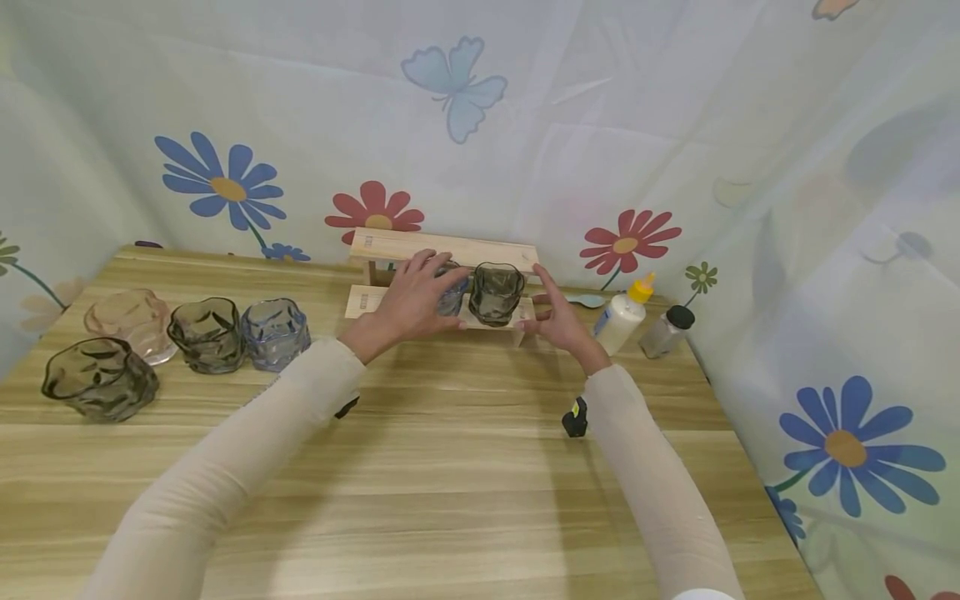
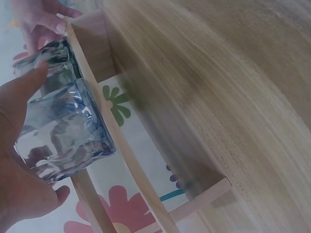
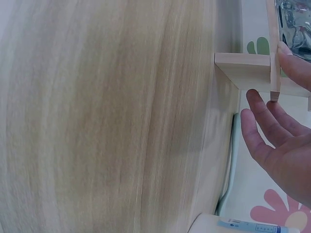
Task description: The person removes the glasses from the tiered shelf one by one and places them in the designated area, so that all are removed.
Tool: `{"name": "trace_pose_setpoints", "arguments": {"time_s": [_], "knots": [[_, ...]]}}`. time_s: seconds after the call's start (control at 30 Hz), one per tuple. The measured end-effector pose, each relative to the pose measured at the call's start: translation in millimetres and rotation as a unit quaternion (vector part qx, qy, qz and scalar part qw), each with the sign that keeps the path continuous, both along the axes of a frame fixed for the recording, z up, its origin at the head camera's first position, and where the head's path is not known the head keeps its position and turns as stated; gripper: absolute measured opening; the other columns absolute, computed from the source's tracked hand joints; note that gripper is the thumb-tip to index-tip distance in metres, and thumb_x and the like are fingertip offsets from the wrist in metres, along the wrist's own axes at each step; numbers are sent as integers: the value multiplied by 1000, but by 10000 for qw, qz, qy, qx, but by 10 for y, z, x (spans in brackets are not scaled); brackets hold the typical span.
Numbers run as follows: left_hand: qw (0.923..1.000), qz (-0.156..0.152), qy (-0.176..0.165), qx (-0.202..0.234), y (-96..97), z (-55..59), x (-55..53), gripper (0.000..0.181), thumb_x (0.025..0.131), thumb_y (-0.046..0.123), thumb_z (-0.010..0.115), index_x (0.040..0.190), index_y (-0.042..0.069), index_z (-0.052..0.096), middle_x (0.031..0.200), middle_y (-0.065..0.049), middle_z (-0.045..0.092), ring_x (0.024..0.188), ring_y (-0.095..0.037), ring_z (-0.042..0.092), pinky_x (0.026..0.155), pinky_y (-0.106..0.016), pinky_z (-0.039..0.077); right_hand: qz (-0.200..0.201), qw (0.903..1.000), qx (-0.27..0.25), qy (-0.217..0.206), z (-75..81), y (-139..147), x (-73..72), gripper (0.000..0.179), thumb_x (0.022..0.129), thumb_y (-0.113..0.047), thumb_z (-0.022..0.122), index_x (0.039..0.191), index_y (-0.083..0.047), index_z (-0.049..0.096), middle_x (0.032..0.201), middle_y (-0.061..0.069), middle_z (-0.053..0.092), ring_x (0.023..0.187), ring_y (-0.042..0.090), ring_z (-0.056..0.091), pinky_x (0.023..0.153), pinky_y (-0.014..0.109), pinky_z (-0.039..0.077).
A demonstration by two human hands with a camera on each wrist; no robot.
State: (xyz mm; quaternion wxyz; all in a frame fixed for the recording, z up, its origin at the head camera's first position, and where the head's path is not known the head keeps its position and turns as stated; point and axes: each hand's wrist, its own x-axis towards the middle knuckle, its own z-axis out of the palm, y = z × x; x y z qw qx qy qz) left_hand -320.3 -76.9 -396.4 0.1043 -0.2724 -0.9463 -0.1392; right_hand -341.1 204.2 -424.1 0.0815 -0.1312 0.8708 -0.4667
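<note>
A two-tier wooden shelf (image 1: 450, 247) stands at the back of the table. My left hand (image 1: 408, 302) holds a blue-tinted glass (image 2: 68, 128) at the lower tier, its fingers and thumb spread around the sides. Just right of that glass, a dark grey glass (image 1: 497, 293) sits on the same tier. My right hand (image 1: 558, 321) is at the shelf's right end. Its thumb touches the lower board by the grey glass, while the fingers (image 3: 262, 119), spread and slightly bent, lie around the board's end. The left hand partly hides the blue glass in the head view.
On the left stand a pink glass (image 1: 135, 325), two grey glasses (image 1: 206, 335) and another blue glass (image 1: 275, 335). Right of the shelf are a pale spoon (image 1: 587, 300), a white glue bottle (image 1: 621, 321) with a yellow cap and a black-lidded jar (image 1: 666, 332). Flowered cloth hangs behind.
</note>
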Motion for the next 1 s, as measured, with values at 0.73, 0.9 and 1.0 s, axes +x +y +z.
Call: {"name": "trace_pose_setpoints", "arguments": {"time_s": [0.73,0.9,1.0], "knots": [[9987,101,-490,-85,-9,97,54,64,90,54,67,144,23,52,141,-17,47,123,-43,49,81,-58,53,-11,10000,-56,46,-9,1,5,104,90,-4,73,161,-37,5,154,32,31,125,51,52,96,61,49],[9981,157,-520,-292,20,116,57,64,92,59,61,144,23,54,133,-18,50,121,-43,52,82,-56,54,10,10000,-50,46,-10,1,-1,103,90,-3,72,161,-36,5,155,32,30,125,51,52,96,60,50],[9982,171,-467,-329,30,115,54,64,92,61,61,143,22,55,132,-18,51,120,-43,52,81,-56,54,22,10000,-55,41,-3,4,-1,104,90,-4,72,161,-36,4,155,32,30,124,51,52,95,59,50]]}}
